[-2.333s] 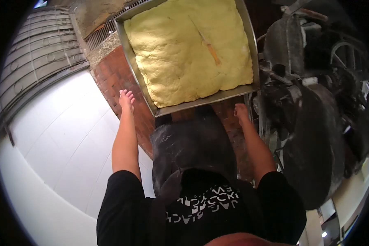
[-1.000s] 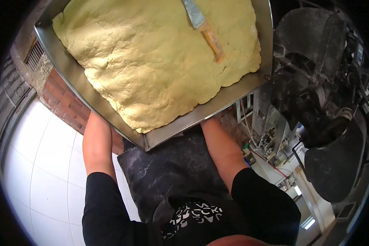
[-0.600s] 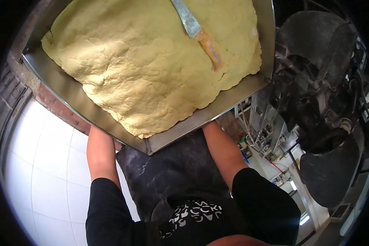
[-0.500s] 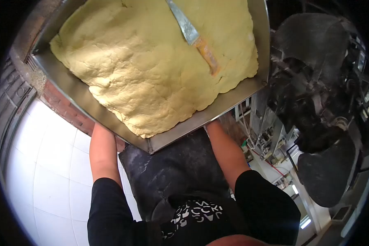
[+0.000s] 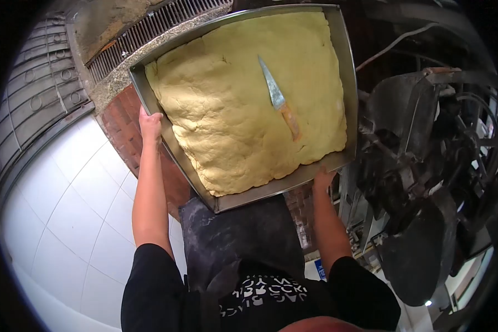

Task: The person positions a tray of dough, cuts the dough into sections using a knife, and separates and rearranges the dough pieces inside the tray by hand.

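One tray [image 5: 260,193] against left hand [image 5: 150,125]

So the tray [image 5: 293,179] has its far rim in view now, cut off in all the earlier shots. Left hand [image 5: 151,126], hidden under the tray a moment ago, now grips its left side. Right hand [image 5: 325,177] reappeared by the tray's near right corner.
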Available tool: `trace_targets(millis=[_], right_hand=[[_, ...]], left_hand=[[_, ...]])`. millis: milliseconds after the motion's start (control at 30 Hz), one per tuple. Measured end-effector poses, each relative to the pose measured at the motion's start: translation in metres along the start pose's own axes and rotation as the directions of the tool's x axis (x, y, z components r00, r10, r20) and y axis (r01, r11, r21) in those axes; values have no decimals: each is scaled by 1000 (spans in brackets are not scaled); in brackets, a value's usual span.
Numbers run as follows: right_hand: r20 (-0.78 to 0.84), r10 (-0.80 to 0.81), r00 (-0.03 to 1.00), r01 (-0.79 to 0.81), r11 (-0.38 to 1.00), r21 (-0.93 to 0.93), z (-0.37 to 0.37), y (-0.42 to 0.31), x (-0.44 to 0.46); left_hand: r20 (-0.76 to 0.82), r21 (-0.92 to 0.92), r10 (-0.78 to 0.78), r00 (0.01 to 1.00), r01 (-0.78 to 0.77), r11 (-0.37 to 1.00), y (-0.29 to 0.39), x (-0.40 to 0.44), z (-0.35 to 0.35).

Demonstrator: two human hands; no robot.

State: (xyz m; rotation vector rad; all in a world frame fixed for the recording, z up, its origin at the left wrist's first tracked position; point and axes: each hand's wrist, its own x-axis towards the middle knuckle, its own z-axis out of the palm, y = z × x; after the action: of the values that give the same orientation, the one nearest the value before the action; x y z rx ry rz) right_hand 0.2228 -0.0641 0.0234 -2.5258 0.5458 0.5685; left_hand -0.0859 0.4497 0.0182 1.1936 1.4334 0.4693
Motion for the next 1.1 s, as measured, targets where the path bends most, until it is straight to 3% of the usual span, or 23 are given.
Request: trace_targets(millis=[33, 67, 133, 200, 333, 400, 467, 500, 567, 600, 667, 733, 800, 900, 1000, 1100], right_hand=[[58, -64, 996, 63, 998, 31, -6, -21, -17], [59, -90, 994, 95, 993, -74, -5, -9, -7], [63, -134, 989, 147, 947, -287, -3, 33, 15], [117, -138, 983, 158, 969, -187, 3, 72, 47], [47, -120, 992, 127, 970, -209, 8, 53, 38], [-16, -118, 993, 110, 960, -259, 4, 29, 23], [-79, -109, 991, 75, 935, -346, 1, 6, 17], [-72, -116, 991, 69, 880, -470, 0, -6, 15], [38, -333, 942, 225, 543, -809, -5, -36, 0], [110, -486, 867, 364, 467, -806, -8, -58, -11], [264, -678, 686, 696, 505, -511, 0, -140, -59], [309, -718, 623, 782, 583, -220, 45, -175, -73], [498, -699, 513, 852, 486, -195, 87, -208, -69], [513, -558, 653, 756, 440, -485, 116, -232, -72], [489, -341, 803, 581, 634, -511, 119, -232, -70], [692, -277, 666, 699, 555, -451, 100, -214, -72]], left_hand=[[-3, 66, 12, 1000, -12, 998, 2, 0, -1], [-6, 139, 18, 1000, -17, 990, 4, -3, -4], [-10, 13, -58, 998, 58, 998, 10, -12, -2], [-15, -36, -64, 998, 64, 997, 11, -13, 0], [-14, -31, -34, 999, 34, 999, 16, -17, 3], [-4, 89, -72, 997, 72, 993, 6, -14, -2], [-55, 227, 89, 995, -74, 971, -2, -10, 3], [-124, 391, 122, 985, -65, 918, -9, -8, 6], [-140, 379, 187, 972, -122, 917, 21, -15, 12], [-134, 373, 259, 957, -193, 907, 20, -13, 14], [-164, 438, 261, 951, -167, 884, 24, -12, 17], [-175, 484, 254, 951, -141, 864, 22, -15, 18], [-181, 510, 248, 952, -125, 851, 21, -12, 18], [-173, 489, 146, 974, -44, 871, 29, -12, 16], [-180, 491, 169, 969, -60, 869, 24, -10, 16], [-165, 464, 131, 977, -41, 885, 23, -10, 15]])
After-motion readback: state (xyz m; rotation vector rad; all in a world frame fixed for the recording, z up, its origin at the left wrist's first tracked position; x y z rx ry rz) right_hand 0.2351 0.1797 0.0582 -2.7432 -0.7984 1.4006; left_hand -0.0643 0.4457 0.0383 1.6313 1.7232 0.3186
